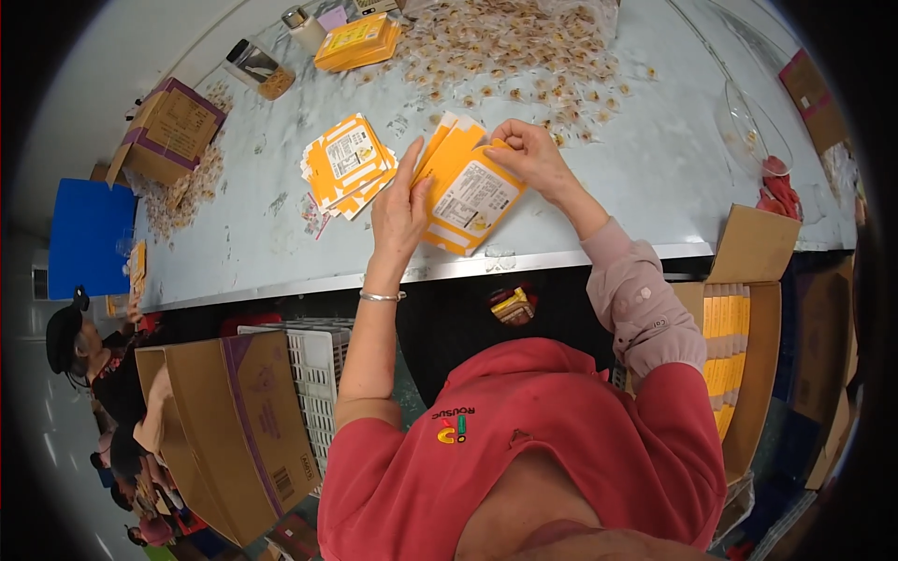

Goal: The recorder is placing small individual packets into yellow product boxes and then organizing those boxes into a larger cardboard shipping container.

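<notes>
Above the table's near edge, my hands hold a yellow-orange folding carton (447,178) with a white printed label panel. My left hand (398,215) grips its left side, fingers stretched along the edge and thumb against the front. At its upper right corner, the fingertips of my right hand (533,154) are pinched on the edge. White-edged flaps stand up at the carton's top. Just left of my left hand, a stack of flat yellow cartons (348,159) lies slightly fanned on the table. A small clear packet (315,217) sits by the stack's lower corner.
Small clear sachets (524,56) are heaped on the table (253,252) at the back. A yellow bundle (358,42), a jar (259,68) and a bottle (304,31) stand far left. At right, an open cardboard box (769,337) holds rows of yellow cartons. A co-worker (103,355) is at left.
</notes>
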Demonstrator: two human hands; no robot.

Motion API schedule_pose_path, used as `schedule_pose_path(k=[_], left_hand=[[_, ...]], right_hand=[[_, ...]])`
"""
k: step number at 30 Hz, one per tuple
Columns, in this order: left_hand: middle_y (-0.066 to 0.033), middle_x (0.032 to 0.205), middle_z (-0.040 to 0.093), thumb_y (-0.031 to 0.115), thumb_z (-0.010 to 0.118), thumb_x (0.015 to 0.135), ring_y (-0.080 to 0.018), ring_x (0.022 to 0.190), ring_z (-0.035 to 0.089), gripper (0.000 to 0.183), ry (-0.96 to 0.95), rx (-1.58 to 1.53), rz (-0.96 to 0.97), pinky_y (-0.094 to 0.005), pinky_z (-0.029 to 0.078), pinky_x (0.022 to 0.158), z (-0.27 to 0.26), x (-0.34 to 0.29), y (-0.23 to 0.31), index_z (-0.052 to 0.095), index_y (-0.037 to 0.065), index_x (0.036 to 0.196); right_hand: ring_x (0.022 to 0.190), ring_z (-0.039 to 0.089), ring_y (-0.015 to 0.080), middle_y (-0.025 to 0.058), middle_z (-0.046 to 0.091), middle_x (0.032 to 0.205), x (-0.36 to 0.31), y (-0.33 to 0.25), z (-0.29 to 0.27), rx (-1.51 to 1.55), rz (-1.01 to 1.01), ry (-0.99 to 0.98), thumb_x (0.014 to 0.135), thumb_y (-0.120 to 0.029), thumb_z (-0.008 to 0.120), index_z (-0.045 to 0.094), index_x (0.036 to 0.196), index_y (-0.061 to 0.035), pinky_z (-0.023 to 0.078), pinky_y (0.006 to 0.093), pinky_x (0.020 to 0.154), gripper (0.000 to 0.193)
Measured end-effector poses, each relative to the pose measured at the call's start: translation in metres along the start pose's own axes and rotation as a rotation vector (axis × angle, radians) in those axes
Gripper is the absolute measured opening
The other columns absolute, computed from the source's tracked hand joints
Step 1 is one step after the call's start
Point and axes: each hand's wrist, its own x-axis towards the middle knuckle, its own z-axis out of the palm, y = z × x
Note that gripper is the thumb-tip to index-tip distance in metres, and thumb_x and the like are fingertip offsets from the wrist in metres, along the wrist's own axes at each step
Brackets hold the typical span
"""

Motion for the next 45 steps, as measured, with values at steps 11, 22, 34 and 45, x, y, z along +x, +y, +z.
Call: schedule_pose_path(k=[11,22,34,45], left_hand=[[-0.0073,0.105,0.062,0.013,0.069,0.08,-0.0095,0.094,0.056,0.047,-0.227,-0.445,-0.078,-0.0227,0.045,0.081,-0.024,0.041,-0.084,0.052,0.002,0.122],[-0.0248,0.109,0.057,0.032,0.072,0.073,-0.0327,0.104,0.055,0.058,0.222,0.178,0.333,-0.0405,0.041,0.091,-0.035,0.053,-0.053,0.054,-0.002,0.116],[-0.0078,0.095,0.065,0.029,0.054,0.091,-0.011,0.088,0.059,0.035,-0.251,-0.793,-0.271,-0.0284,0.048,0.076,0.036,0.01,0.02,0.058,-0.001,0.11],[-0.0099,0.135,0.04,0.023,0.039,0.098,-0.0159,0.122,0.039,0.053,-0.237,-0.998,-0.117,-0.0289,0.033,0.101,0.044,-0.019,0.043,0.017,0.007,0.143]], right_hand=[[0.059,0.053,0.0083,0.0027,0.061,0.066,0.091,0.044,0.013,-0.165,-0.111,0.158,0.08,-0.015,0.064,0.056,0.082,-0.0057,0.041,0.0251,0.053,0.012],[0.066,0.058,0.0075,0.0044,0.064,0.075,0.049,-0.027,-0.013,-0.554,-0.045,-0.076,0.087,-0.015,0.055,0.046,0.087,-0.0089,0.044,0.0225,0.056,0.011],[0.086,0.058,0.0149,0.011,0.057,0.102,-0.026,-0.062,-0.044,-0.574,-0.496,0.27,0.083,-0.011,0.061,0.057,0.111,-0.0047,0.047,0.0256,0.075,0.029],[0.099,0.055,0.0155,0.0133,0.047,0.122,-0.076,0.003,-0.011,-0.524,-0.326,0.528,0.088,-0.009,0.057,0.042,0.132,-0.0003,0.048,0.0253,0.078,0.047]])
